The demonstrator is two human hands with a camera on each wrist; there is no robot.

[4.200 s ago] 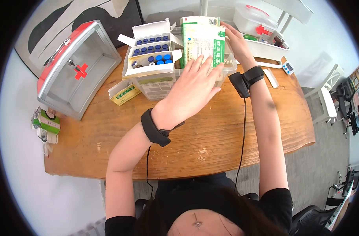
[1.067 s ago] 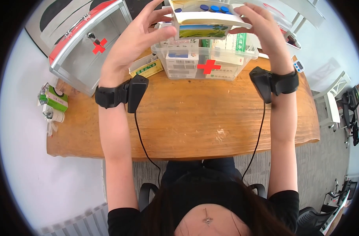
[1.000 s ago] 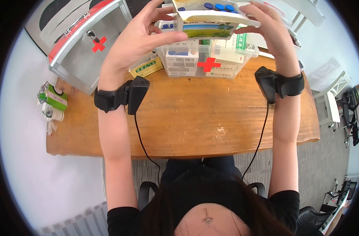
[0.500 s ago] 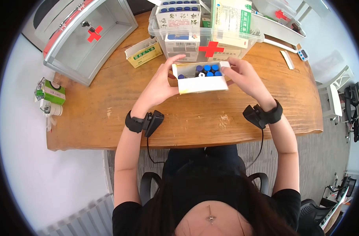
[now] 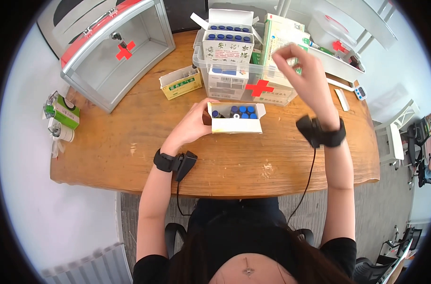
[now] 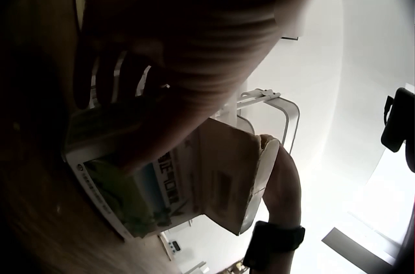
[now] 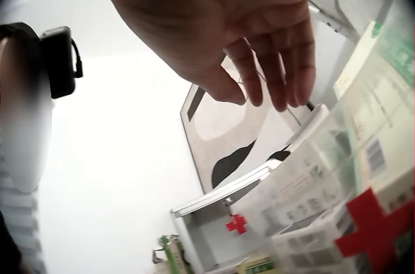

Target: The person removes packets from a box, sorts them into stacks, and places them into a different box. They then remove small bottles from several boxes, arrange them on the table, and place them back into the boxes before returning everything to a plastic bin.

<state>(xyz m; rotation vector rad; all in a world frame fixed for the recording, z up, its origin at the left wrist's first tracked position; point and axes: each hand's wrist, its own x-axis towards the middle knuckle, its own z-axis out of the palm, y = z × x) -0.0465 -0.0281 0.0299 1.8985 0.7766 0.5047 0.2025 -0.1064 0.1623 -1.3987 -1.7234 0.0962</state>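
Observation:
An open white carton [image 5: 236,125] with several blue-capped vials stands on the wooden table, in front of the clear bin. The left hand [image 5: 189,124] grips its left end; in the left wrist view the left hand [image 6: 194,47] lies along the carton's printed side [image 6: 130,196]. Raised over the bin's right part, the right hand [image 5: 303,71] holds nothing, its fingers loosely bent. In the right wrist view the right hand [image 7: 240,34] hangs with relaxed fingers. The clear bin [image 5: 234,97] with a red cross holds vial cartons [image 5: 227,49] and green-white boxes [image 5: 277,38].
A silver case [image 5: 116,61] with a red top stands back left. Beside the bin is a yellow carton [image 5: 182,85]. At the left edge are a green box [image 5: 66,111] and a white roll [image 5: 64,132]. A white tray [image 5: 340,66] and a small timer [image 5: 360,93] are at the right.
The vial carton came down from above the bin and now stands on the table. The right hand let go of it and rose toward the bin; the left hand kept its grip.

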